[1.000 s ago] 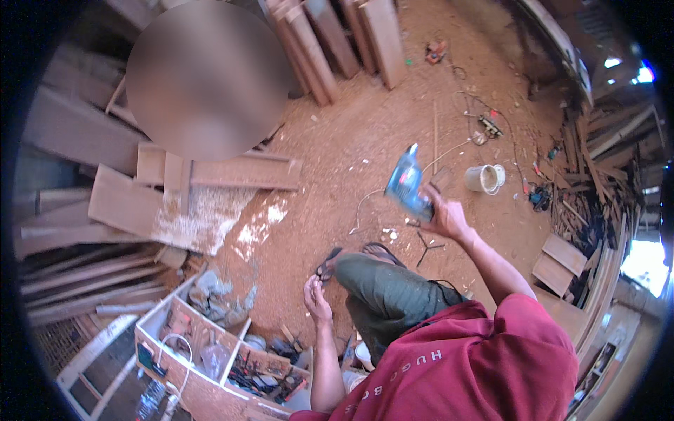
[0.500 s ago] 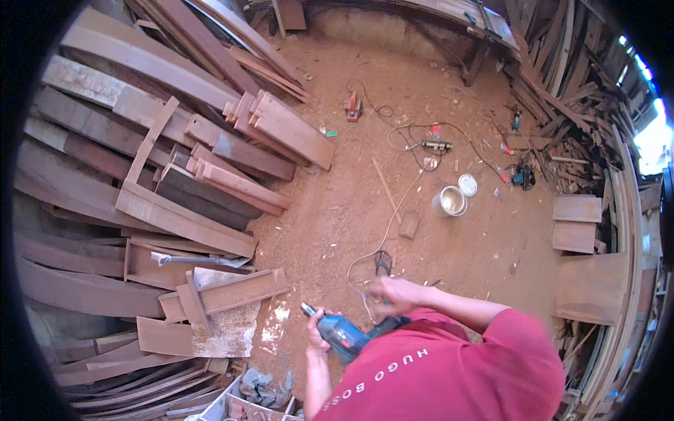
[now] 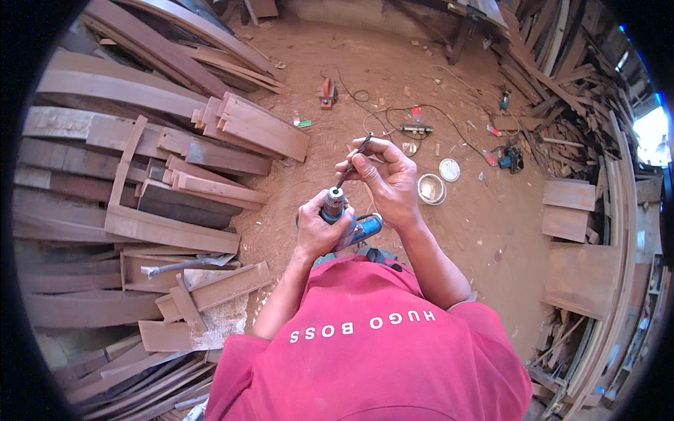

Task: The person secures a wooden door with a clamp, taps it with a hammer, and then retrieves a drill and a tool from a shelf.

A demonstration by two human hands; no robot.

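A blue power drill (image 3: 366, 228) is in front of my chest, its metal chuck (image 3: 335, 197) pointing up and away from me. My left hand (image 3: 319, 228) is closed around the drill just behind the chuck. Between the thumb and fingers of my right hand (image 3: 390, 181), a thin dark drill bit (image 3: 344, 178) is pinched. The bit's lower end is at the chuck's mouth; whether it sits inside, I cannot tell. My left fingers hide part of the drill's body.
Stacked boards (image 3: 263, 130) and curved planks fill the left side. On the sawdust-covered floor lie an orange power tool (image 3: 327, 94), a power strip (image 3: 415, 128) with cords, a white tub (image 3: 431, 189), its lid (image 3: 449, 170) and a blue saw (image 3: 510, 161). Wood panels (image 3: 579, 281) stand at right.
The drill has come round from my left side to point forward at the centre. My right hand has moved up and forward to the chuck, and a drill bit now shows in its fingers.
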